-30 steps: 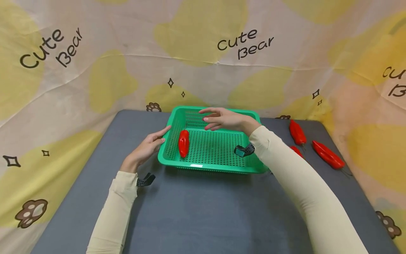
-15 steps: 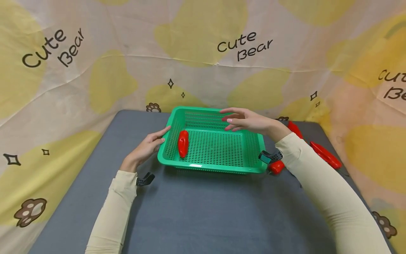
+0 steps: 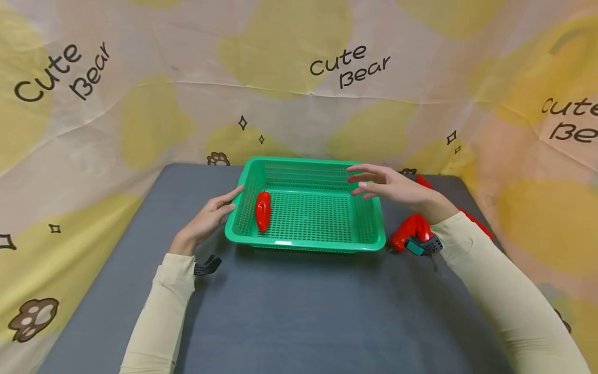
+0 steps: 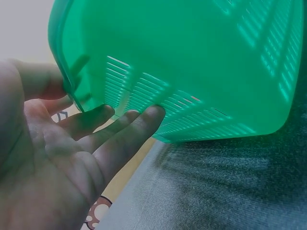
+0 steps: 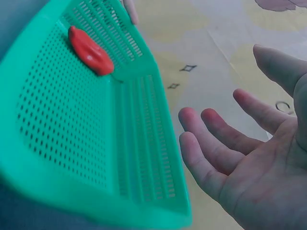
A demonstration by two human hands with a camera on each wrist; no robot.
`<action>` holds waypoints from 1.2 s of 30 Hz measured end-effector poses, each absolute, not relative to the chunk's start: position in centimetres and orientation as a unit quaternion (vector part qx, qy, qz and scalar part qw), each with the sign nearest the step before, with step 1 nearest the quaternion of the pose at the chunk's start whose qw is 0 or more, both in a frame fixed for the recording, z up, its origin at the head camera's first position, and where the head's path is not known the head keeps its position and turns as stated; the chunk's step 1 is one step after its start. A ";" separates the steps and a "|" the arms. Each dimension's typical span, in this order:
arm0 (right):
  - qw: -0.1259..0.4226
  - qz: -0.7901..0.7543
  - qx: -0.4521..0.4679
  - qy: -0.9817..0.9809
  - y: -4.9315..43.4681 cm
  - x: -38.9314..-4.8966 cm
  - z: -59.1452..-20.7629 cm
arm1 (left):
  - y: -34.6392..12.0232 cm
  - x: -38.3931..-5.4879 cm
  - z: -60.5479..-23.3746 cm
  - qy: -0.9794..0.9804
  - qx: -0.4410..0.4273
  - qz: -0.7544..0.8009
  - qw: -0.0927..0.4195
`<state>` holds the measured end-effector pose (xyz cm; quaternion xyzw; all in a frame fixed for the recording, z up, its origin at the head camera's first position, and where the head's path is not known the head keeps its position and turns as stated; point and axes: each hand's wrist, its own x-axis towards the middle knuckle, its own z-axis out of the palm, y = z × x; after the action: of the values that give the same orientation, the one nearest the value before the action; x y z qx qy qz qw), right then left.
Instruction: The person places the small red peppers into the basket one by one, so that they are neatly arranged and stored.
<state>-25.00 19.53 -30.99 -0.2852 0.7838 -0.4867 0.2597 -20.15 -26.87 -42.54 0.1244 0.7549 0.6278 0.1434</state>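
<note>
My left hand (image 3: 205,223) grips the left rim of a green plastic basket (image 3: 303,244). In the left wrist view its fingertips (image 4: 156,112) rest against the slotted outer wall, with the thumb at the rim. A glossy red pepper (image 3: 263,212) lies inside the basket near its left end. Over the right rim hovers my right hand (image 3: 397,186), fingers spread and loosely bent, holding nothing. The right wrist view has that hand beside the basket's wall, the pepper (image 5: 91,51) farther off inside.
Just right of the basket more red peppers (image 3: 403,236) lie on the grey table (image 3: 299,311), partly behind my right wrist. Others, mostly covered by my right hand and sleeve, show as a red tip (image 3: 423,181) and a red edge (image 3: 477,223). A patterned cloth (image 3: 289,62) hangs behind.
My right hand has moved right, from over the middle of the basket to its right rim, keeping its relaxed spread. My left hand stays on the rim. The view has turned slightly right.
</note>
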 end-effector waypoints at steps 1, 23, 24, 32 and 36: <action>0.254 -0.486 -0.287 0.786 20.0 -24.9 -31.1 | -26.9 -20.1 -42.5 0.757 0.124 0.626 0.142; 0.205 -0.476 -0.258 0.815 28.1 -21.7 -34.4 | -27.0 -20.2 -42.3 0.746 0.130 0.635 0.153; 0.206 -0.476 -0.262 0.814 28.4 -21.7 -34.7 | -27.0 -20.2 -42.3 0.745 0.130 0.636 0.153; 0.220 -0.449 -0.272 0.822 30.2 -21.8 -37.5 | -26.8 -20.0 -42.4 0.753 0.123 0.629 0.148; 0.224 -0.436 -0.245 0.837 30.6 -22.1 -38.5 | -26.8 -20.0 -42.3 0.755 0.126 0.628 0.143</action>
<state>-22.06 30.65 -38.51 -0.2453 0.8365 -0.4359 0.2238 -20.04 -26.78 -42.28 0.1255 0.7546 0.6279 0.1431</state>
